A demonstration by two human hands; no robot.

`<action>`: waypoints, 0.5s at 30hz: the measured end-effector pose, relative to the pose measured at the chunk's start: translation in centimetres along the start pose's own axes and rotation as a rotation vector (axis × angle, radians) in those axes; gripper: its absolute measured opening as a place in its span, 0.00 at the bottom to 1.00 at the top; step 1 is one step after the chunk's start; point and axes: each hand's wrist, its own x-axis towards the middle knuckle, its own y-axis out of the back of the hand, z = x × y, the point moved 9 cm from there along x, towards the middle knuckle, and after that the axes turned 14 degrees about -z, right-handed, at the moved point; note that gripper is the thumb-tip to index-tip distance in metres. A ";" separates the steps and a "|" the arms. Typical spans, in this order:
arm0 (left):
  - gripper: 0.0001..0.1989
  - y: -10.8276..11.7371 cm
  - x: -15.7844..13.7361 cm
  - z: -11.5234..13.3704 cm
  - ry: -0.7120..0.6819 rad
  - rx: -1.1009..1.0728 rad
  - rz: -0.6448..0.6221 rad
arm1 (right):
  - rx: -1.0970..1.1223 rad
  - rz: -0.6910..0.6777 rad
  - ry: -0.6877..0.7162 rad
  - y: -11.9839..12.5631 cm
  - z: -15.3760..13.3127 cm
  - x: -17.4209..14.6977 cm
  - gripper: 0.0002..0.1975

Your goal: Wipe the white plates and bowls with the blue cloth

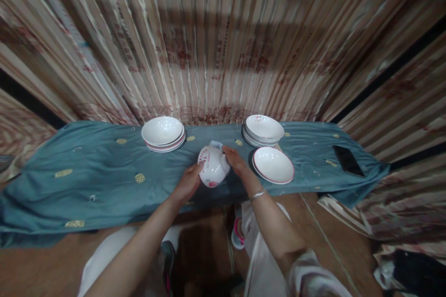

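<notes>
Curtains (223,46) in striped folds fill the whole background, and before them runs a long table draped in a blue-green cloth (87,181) sprinkled with small gold motifs. On that cloth sit a stack of white bowls (163,133) toward the left, a second stack of dishes (263,131) toward the right, and just in front of that one a single red-rimmed plate (273,165); a dark phone (348,160) lies well apart near the right end.

Between the two stacks, at the near edge of the table, a white bowl with red markings (212,167) is held tipped on its side, its outside turned toward the camera. The left hand (188,183) cups its lower left rim, fingers wrapped underneath. The right hand (235,160), a bracelet at its wrist, presses something pale, seemingly a cloth, against the upper right side; its grip is closed on that and the bowl's wall.

Handling this well seems to call for a firm left-hand brace, since a tilted glazed bowl could slip, and for keeping it low over the cloth, clear of the plate beside it. Both forearms reach forward and converge, wrists slightly bent inward.
</notes>
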 end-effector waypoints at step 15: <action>0.07 2.1 0.8 1.8 -0.077 -0.274 0.206 | 0.293 0.075 -0.043 -3.3 1.7 -1.9 0.26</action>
